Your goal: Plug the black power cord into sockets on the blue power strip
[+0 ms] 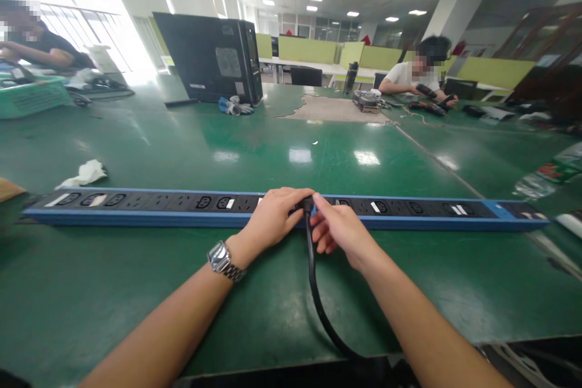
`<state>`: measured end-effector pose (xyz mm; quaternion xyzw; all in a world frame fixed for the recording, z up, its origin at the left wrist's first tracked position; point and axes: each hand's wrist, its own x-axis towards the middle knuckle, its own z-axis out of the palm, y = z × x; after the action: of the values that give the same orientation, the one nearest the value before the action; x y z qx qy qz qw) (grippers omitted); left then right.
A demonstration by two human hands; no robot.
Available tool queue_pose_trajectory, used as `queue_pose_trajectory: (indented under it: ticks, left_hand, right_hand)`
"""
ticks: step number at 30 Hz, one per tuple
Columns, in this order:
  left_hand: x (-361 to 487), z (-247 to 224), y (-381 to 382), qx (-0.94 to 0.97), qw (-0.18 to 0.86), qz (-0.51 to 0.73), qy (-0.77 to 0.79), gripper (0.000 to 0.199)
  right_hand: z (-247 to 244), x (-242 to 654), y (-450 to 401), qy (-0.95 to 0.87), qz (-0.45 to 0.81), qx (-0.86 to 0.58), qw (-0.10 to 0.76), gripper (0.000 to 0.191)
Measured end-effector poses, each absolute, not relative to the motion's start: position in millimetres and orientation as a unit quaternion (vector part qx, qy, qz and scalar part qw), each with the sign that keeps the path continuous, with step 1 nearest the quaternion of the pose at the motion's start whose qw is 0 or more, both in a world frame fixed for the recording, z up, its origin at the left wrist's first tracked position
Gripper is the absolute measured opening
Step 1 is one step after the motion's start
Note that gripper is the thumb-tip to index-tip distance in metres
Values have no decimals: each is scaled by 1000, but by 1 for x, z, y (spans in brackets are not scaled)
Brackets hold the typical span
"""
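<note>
A long blue and black power strip (168,220) lies across the green table in front of me, with a row of sockets facing up. A black plug (308,204) sits at the middle of the strip, its cable (317,297) curving down toward the near table edge. My left hand (277,212), with a silver watch at the wrist, rests over the strip, its fingertips closed on the plug from the left. From the right, my right hand (339,224) pinches the same plug, its other fingers curled beside the cable. My fingers hide how deep the plug sits.
A black computer case (218,60) and blue-grey gloves (235,106) stand farther back. Crumpled tissue (86,173) lies behind the strip's left end, a plastic bottle (550,173) near its right end. A green basket (34,97) is at left. Two people sit across the table.
</note>
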<state>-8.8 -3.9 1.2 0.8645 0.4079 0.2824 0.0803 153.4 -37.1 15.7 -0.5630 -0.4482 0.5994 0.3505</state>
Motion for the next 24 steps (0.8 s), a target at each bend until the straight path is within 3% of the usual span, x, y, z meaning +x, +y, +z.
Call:
queue_pose_trajectory:
  ticks: [3,7,10,16,24]
  left_hand:
    - [-18,3,-4,869,63,253,421,46]
    - [-28,3,-6,876,9,175,448,62]
    - [-29,2,-8,880,-18,148,451,59]
    - [-26,-1,-7,872,-25,152,464,60]
    - [-28,-5,-7,871,-35,168,461,60]
  right_hand:
    - [24,136,-30,-433,613,-559,353,46]
    - [47,160,-37,-407,596,-489,489,40]
    - [61,206,-43,-413,516,-487,571,37]
    - [28,250,-34,-360,552,-593,463,39]
    - [9,240,-38,-372,530,-598,473,38]
